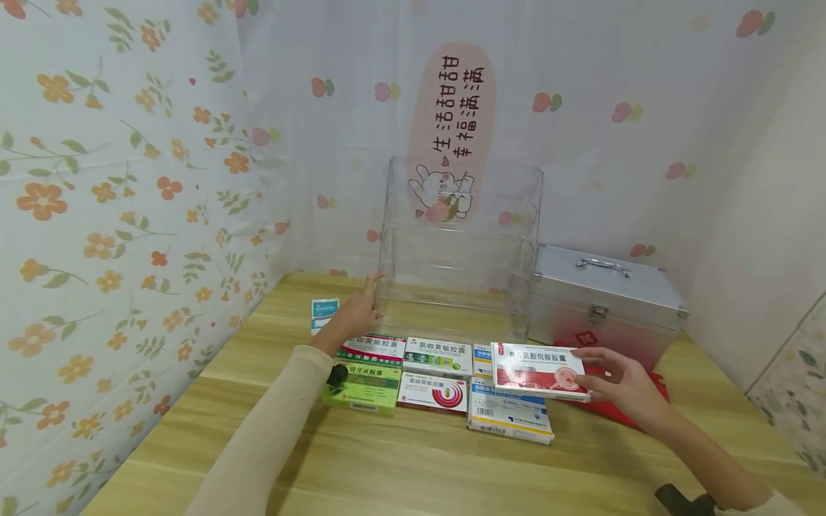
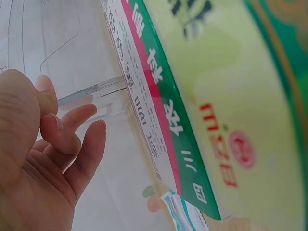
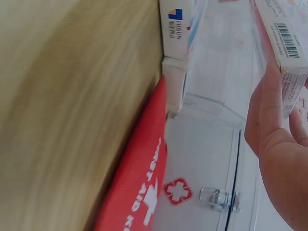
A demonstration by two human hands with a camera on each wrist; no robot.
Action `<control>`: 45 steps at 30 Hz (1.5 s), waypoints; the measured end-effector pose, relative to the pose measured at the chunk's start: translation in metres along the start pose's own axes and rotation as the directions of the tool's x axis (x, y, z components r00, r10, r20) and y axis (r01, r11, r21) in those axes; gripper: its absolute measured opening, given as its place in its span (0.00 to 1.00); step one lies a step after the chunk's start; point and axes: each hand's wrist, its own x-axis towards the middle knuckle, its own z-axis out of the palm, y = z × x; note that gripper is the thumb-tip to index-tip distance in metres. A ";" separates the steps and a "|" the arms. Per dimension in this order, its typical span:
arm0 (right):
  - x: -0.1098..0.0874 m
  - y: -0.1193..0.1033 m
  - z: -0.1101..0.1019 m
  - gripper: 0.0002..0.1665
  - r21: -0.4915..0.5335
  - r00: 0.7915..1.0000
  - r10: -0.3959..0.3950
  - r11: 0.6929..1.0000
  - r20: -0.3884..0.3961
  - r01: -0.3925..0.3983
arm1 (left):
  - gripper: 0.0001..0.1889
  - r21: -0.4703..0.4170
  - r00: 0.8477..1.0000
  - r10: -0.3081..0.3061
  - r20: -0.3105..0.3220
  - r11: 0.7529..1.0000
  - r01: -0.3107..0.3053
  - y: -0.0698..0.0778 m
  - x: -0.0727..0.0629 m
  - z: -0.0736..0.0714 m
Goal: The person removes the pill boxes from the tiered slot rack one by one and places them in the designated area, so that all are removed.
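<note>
A white and red medicine box [image 1: 538, 369] is raised above the row of boxes, its right end pinched between the thumb and fingers of my right hand [image 1: 622, 387]. The same box [image 3: 286, 43] shows its barcode side in the right wrist view. My left hand [image 1: 355, 312] is at the lower left edge of a clear plastic tiered rack [image 1: 454, 301]. In the left wrist view, the thumb and index finger of that hand [image 2: 53, 144] pinch the rack's edge [image 2: 91, 91]. Beneath the raised box lies a blue and white medicine box [image 1: 510, 416], partly covered.
Several medicine boxes lie in two rows before the rack, among them a green box [image 1: 364, 387] and a white-red one [image 1: 432, 390]. A teal packet [image 1: 325, 312] lies left. At right stand a silver case [image 1: 606, 301] and a red first aid pouch [image 3: 139, 178].
</note>
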 end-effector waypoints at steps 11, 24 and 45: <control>-0.023 0.022 -0.016 0.20 0.079 0.999 0.053 0.995 0.007 -0.054 | 0.47 0.016 1.000 -0.004 0.004 1.000 0.004 -0.001 0.000 0.000; -0.053 0.049 -0.040 0.20 -0.035 0.986 0.165 0.986 -0.041 -0.166 | 0.47 0.022 1.000 0.001 -0.005 1.000 -0.001 0.001 -0.001 -0.003; -0.073 0.067 -0.056 0.38 -0.106 0.886 0.457 0.888 0.075 -0.448 | 0.47 0.001 1.000 0.023 -0.001 1.000 -0.023 -0.001 -0.001 -0.002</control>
